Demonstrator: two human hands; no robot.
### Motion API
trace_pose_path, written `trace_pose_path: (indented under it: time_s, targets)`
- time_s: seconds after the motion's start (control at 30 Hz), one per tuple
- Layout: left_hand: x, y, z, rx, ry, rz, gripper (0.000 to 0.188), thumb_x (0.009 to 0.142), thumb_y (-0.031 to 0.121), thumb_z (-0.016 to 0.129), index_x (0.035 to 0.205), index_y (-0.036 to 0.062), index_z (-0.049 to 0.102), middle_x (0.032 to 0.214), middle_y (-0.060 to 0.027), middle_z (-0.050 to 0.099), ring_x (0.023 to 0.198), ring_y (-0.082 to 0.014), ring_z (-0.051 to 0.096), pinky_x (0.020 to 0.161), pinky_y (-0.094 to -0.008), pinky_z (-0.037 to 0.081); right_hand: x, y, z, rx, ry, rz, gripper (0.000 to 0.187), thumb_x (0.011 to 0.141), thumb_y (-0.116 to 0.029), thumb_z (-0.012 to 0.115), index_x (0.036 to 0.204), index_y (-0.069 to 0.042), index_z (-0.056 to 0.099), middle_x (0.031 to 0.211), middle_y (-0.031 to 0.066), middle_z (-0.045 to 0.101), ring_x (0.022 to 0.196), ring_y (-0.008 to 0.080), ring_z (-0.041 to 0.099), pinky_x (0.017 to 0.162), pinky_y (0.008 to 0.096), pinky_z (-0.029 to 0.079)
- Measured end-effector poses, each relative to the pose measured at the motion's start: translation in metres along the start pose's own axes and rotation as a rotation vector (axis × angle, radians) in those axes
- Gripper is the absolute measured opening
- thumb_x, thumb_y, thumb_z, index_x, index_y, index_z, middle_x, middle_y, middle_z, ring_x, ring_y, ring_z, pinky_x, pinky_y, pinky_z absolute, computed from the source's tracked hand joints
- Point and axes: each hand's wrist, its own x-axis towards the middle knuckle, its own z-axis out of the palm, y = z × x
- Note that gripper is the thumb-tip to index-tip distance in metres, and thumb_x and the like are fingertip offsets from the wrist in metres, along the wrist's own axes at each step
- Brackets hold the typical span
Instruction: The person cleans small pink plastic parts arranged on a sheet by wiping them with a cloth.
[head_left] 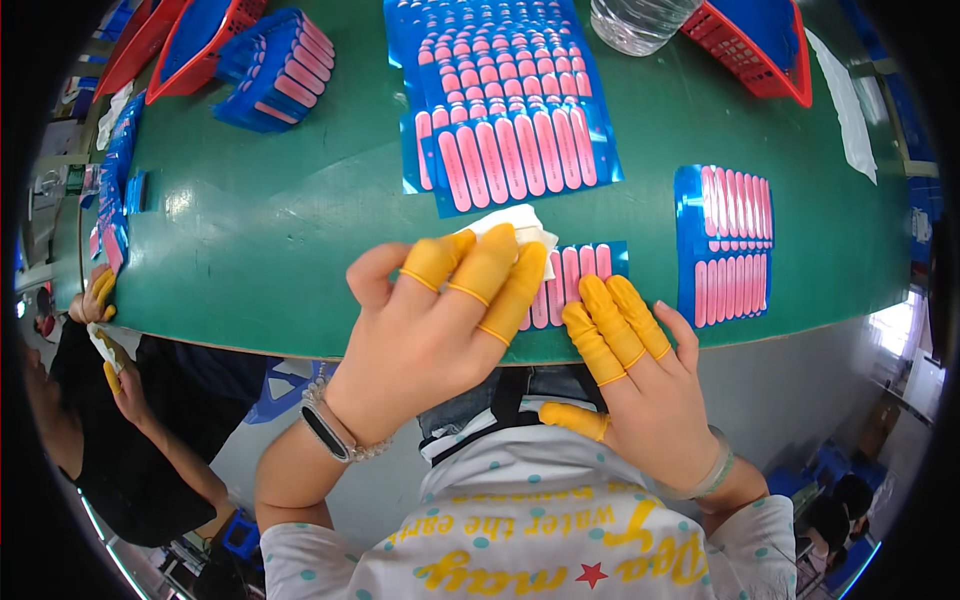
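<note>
At frame centre we see the left hand [440,320], its fingers in yellow finger cots, pressing a white cloth [520,225] onto a blue sheet of pink strips [580,272] that lies at the near edge of the green bench [280,220]. The right hand [640,380], fingers spread flat and gripping nothing, steadies the sheet's lower edge. Above centre lies a stack of like sheets [510,110]; another sheet [725,245] sits at right. Upper left we note a bundle of sheets [275,70] and a red basket [200,40]; upper right, a second red basket [760,45] and a clear bottle [635,22]. A co-worker's hand [97,295] appears at far left.
</note>
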Motion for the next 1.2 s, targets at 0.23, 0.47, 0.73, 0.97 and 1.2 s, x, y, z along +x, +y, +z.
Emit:
trace_pose_path:
  time_s: [0.23, 0.47, 0.73, 0.97, 1.2]
  targets:
    - [-0.039, 0.035, -0.018, -0.137, -0.096, 0.063, 0.04, 0.074, 0.022, 0.067, 0.113, 0.016, 0.075, 0.119, 0.001, 0.061, 0.1, -0.0204, 0.056, 0.086, -0.0412, 0.035, 0.0, 0.002, 0.005, 0.06, 0.013, 0.021, 0.063, 0.084, -0.041, 0.07, 0.133, -0.003, 0.059, 0.144, 0.0119, 0.053, 0.135, 0.0278, 0.048, 0.111, 0.0461, 0.034]
    - [-0.001, 0.018, -0.006, -0.006, -0.122, 0.021, 0.042, 0.074, 0.021, 0.068, 0.115, 0.0159, 0.074, 0.119, 0.0008, 0.061, 0.099, -0.019, 0.055, 0.089, -0.0412, 0.032, -0.004, 0.002, 0.008, -0.009, 0.025, 0.005, 0.068, 0.079, -0.042, 0.076, 0.134, -0.004, 0.059, 0.145, 0.0119, 0.052, 0.136, 0.0296, 0.047, 0.111, 0.0487, 0.034]
    - [0.003, 0.024, -0.007, -0.012, -0.126, -0.013, 0.043, 0.073, 0.023, 0.068, 0.114, 0.0125, 0.074, 0.119, 0.0, 0.06, 0.103, -0.019, 0.054, 0.09, -0.0416, 0.032, -0.002, 0.0, 0.006, 0.002, 0.058, 0.014, 0.062, 0.08, -0.035, 0.074, 0.132, -0.003, 0.061, 0.142, 0.0118, 0.055, 0.134, 0.0279, 0.049, 0.11, 0.0472, 0.036]
    - [-0.018, 0.048, -0.023, 0.198, -0.225, 0.063, 0.042, 0.078, 0.019, 0.065, 0.119, 0.0137, 0.072, 0.123, -0.0024, 0.06, 0.103, -0.0198, 0.056, 0.093, -0.0429, 0.031, 0.001, -0.001, 0.007, -0.033, 0.069, 0.023, 0.055, 0.082, -0.029, 0.071, 0.13, -0.004, 0.063, 0.139, 0.0112, 0.057, 0.132, 0.0256, 0.051, 0.109, 0.0459, 0.037]
    - [0.009, 0.026, -0.008, 0.078, -0.168, -0.112, 0.048, 0.075, 0.015, 0.065, 0.122, 0.0092, 0.07, 0.124, -0.0056, 0.058, 0.105, -0.0232, 0.054, 0.09, -0.0416, 0.032, -0.004, 0.0, 0.007, -0.034, 0.073, 0.029, 0.061, 0.076, -0.029, 0.078, 0.131, -0.006, 0.062, 0.142, 0.0099, 0.055, 0.134, 0.0266, 0.05, 0.107, 0.0517, 0.035]
